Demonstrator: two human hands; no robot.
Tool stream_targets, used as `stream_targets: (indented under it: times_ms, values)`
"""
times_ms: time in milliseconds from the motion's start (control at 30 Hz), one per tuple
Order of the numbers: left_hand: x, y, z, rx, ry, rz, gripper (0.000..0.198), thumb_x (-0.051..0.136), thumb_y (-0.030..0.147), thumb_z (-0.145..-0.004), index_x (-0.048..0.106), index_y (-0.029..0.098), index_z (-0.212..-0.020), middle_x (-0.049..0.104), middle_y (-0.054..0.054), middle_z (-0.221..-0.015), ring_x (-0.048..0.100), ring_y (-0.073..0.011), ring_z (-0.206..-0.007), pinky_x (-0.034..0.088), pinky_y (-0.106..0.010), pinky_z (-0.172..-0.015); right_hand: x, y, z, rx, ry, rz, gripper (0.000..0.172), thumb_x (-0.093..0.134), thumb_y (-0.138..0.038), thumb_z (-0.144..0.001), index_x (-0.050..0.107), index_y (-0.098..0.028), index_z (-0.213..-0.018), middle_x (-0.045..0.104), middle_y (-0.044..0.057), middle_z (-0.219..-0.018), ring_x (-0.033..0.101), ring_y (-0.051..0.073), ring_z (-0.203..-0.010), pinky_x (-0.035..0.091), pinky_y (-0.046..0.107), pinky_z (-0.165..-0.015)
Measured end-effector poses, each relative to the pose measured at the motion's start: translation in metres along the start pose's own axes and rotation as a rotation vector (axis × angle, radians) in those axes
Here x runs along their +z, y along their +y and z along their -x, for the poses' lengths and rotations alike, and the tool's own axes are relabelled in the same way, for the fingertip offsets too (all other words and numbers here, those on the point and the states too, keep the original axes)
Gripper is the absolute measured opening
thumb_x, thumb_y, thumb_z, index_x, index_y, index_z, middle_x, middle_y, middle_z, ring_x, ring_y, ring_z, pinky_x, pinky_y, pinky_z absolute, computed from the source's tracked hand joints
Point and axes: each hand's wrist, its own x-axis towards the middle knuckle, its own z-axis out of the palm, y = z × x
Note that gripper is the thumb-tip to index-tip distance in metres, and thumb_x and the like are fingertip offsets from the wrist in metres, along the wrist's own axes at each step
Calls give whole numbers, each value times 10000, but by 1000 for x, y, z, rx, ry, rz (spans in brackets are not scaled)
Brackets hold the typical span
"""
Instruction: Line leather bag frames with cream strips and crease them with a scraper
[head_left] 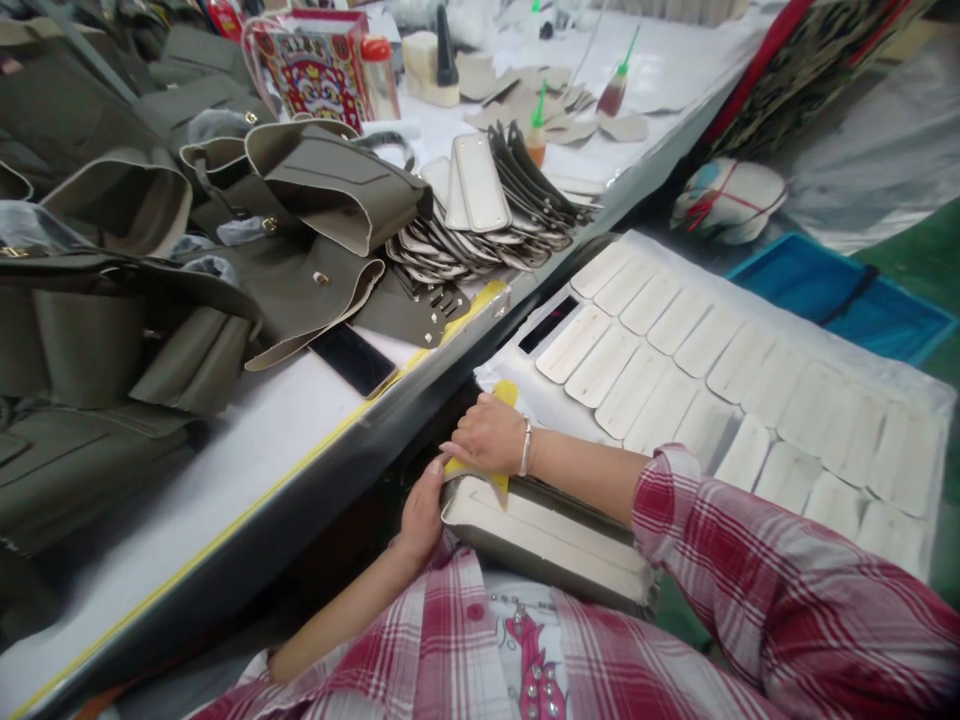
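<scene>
Head view: a long panel (555,535) is laid across the lap at 6 o'clock. Its end is gripped by the left hand (421,512). A yellow tool (507,392) is clasped by the right hand (487,437) and pressed onto that end. At 3 o'clock, pale pieces (675,360) are spread in rows on a sheet (551,405). At 9 o'clock, bags (112,330) and 1 phone (352,358) are seen on the table (225,470).
</scene>
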Motion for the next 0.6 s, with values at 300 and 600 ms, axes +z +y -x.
stream_targets:
  times_ms: [300,600]
  values:
    - [2,9,-9,-11,-68,152,477,260,387,-889,527,122,-1182,529,-74,-1264,436,-201,-1208,293,-340,-1058,5,-6,16,219,-113,-34,522,265,-440,-924,664,-161,-738,676,103,-759,593,182,-702,275,330,-690]
    - [-27,15,-27,-105,-497,437,538,373,563,-836,584,177,-1146,628,-77,-1113,565,-225,-1017,427,-339,-876,-21,-13,63,590,-117,-13,490,392,-515,-864,622,-166,-609,643,103,-669,584,209,-670,337,330,-673]
